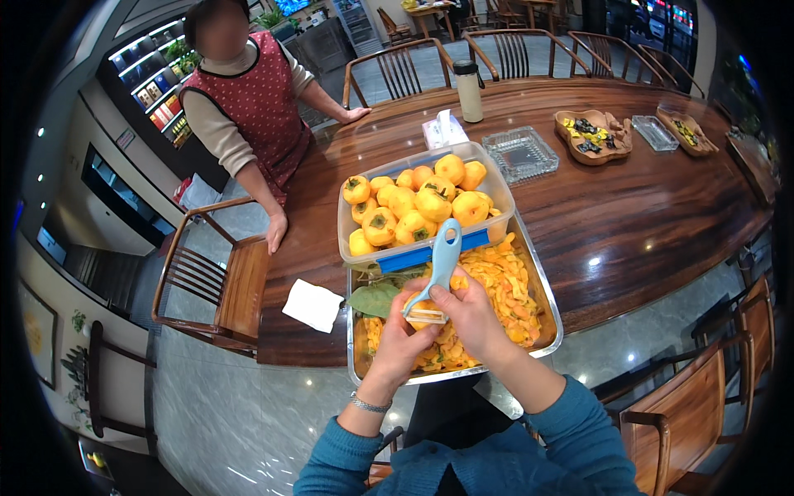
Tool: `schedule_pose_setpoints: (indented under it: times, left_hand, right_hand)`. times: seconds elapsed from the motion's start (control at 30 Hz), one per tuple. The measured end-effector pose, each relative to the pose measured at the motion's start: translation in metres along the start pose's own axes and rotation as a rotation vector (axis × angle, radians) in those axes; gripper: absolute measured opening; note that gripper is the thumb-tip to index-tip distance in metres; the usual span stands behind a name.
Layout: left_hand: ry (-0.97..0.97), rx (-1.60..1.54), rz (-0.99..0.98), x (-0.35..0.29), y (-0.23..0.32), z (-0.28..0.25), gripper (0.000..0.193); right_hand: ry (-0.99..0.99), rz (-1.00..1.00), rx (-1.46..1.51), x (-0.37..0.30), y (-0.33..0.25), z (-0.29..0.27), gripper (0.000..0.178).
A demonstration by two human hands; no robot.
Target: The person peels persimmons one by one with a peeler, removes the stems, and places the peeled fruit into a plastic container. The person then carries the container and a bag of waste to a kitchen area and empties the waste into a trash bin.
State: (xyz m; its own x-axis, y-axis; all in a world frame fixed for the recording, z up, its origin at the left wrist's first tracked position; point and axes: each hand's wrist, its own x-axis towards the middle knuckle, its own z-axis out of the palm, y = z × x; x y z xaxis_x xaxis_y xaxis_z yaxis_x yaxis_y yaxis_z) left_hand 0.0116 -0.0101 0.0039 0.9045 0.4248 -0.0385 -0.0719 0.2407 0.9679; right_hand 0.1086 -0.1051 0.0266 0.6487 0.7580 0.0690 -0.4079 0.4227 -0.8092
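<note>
The left hand (pixel 399 345) grips the head of a peeler (pixel 444 260) above the metal tray (pixel 543 312), toward its near edge, a probably light, stiff tool best held by its handle, and the right hand (pixel 475 318) pinches its neck.

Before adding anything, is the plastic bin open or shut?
Open: the plastic bin is uncovered, and the orange fruits inside lie exposed.

Light-blue peeler (pixel 443 264), tilted — head over a mostly hidden orange-yellow fruit (pixel 427 305)
</note>
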Motion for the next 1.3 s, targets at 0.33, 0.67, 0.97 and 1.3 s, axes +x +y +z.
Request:
schedule_pose_setpoints:
  times: [0.33,0.67,0.97,1.3]
  left_hand:
    - [0.033,0.257,0.142,-0.011,-0.005,0.001,0.067]
    - [0.148,0.871,0.430,-0.011,-0.008,0.006,0.064]
    - [0.173,1.029,0.632,-0.006,-0.013,0.005,0.069]
    - [0.208,1.015,0.771,-0.007,-0.013,0.000,0.066]
  right_hand:
    - [0.376,0.052,0.194,0.020,0.009,-0.026,0.017]
    - [0.235,0.024,0.024,0.014,0.010,-0.006,0.017]
    - [0.085,-0.020,0.178,-0.004,0.004,-0.001,0.015]
    - [0.188,0.131,0.344,0.002,0.008,-0.007,0.024]
